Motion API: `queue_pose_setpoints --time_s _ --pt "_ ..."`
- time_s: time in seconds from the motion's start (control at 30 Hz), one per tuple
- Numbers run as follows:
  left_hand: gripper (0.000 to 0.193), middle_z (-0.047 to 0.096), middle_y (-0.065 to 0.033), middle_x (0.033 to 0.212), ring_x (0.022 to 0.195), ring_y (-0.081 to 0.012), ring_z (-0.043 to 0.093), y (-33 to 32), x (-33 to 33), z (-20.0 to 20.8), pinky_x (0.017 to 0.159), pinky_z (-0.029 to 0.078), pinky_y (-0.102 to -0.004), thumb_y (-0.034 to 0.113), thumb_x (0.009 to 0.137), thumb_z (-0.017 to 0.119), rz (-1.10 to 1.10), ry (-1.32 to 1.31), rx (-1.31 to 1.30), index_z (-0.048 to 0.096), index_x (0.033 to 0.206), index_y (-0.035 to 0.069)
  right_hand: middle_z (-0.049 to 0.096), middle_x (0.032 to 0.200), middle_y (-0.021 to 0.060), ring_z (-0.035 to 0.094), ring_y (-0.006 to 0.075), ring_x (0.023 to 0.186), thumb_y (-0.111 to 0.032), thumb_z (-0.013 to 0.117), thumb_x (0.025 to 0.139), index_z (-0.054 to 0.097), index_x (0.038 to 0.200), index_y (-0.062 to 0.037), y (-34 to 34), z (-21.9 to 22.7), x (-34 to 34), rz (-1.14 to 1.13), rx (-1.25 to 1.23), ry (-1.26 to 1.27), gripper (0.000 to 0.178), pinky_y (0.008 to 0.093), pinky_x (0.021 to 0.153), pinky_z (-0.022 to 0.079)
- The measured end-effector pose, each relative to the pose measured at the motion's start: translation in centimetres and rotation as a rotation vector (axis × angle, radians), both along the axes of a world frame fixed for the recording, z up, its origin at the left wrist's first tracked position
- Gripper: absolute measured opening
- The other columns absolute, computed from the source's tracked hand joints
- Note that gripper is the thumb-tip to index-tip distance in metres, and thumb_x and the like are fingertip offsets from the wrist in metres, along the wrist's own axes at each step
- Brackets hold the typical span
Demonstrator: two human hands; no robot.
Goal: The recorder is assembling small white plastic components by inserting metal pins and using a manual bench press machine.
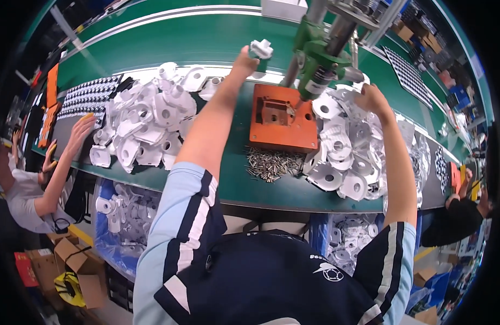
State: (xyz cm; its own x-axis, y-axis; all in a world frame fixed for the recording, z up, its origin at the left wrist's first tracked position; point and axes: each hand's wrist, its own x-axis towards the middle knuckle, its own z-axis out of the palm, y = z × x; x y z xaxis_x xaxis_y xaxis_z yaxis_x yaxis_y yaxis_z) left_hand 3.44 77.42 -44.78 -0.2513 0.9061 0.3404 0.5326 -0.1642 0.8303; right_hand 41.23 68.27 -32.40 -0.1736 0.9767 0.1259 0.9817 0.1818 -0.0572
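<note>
My left hand [244,60] reaches far over the green bench and holds a small white plastic part [261,49] above the green conveyor belt [195,40]. My right hand [372,97] rests on the pile of white round plastic parts [342,154] at the right, just beside the hanging green power screwdriver [318,64]. An orange fixture block [278,118] sits between my arms, under the screwdriver tip. A heap of small metal screws [271,164] lies in front of the fixture.
Another pile of white parts [147,122] lies at the left. A co-worker's hand [82,130] touches a black tray of small pieces [90,95] there. Blue bins with white parts [122,214] stand under the bench. Another person [461,214] sits at the right.
</note>
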Motion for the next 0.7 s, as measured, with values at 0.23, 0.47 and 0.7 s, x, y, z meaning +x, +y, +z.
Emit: queue_pose_setpoints --time_s 0.23,0.47,0.7 --pt "0.047 0.061 -0.0247 0.093 0.091 -0.0404 0.059 -7.8 -7.4 5.7 0.082 0.047 -0.0451 0.028 0.077 0.062 -0.190 0.586 -0.119 0.050 0.112 -0.001 0.057 0.079 0.0138 0.054 0.0265 0.081 -0.023 0.070 0.072 0.058 0.081 -0.0002 -2.1 1.7 2.1 -0.010 0.056 0.218 0.027 0.0344 0.072 0.043" --pt "0.054 0.056 -0.0235 0.100 0.098 -0.0391 0.055 -12.6 -6.9 2.9 0.081 0.048 -0.0448 0.037 0.073 0.069 -0.083 0.870 -0.175 0.051 0.113 0.005 0.060 0.084 0.0039 0.054 0.0090 0.078 -0.008 0.060 0.082 0.051 0.103 -0.0027 -6.3 3.2 1.3 0.015 0.007 0.979 0.023 0.0222 0.070 0.041" --pt "0.040 0.056 -0.0210 0.094 0.092 -0.0364 0.054 -10.6 -7.1 0.3 0.077 0.048 -0.0446 0.027 0.070 0.069 0.082 1.031 -0.080 0.058 0.101 0.006 0.057 0.105 0.0119 0.058 0.0170 0.093 0.004 0.051 0.081 0.039 0.125 -0.0034 -14.4 6.0 -3.3 0.130 -0.023 1.388 0.046 0.0250 0.083 0.044"
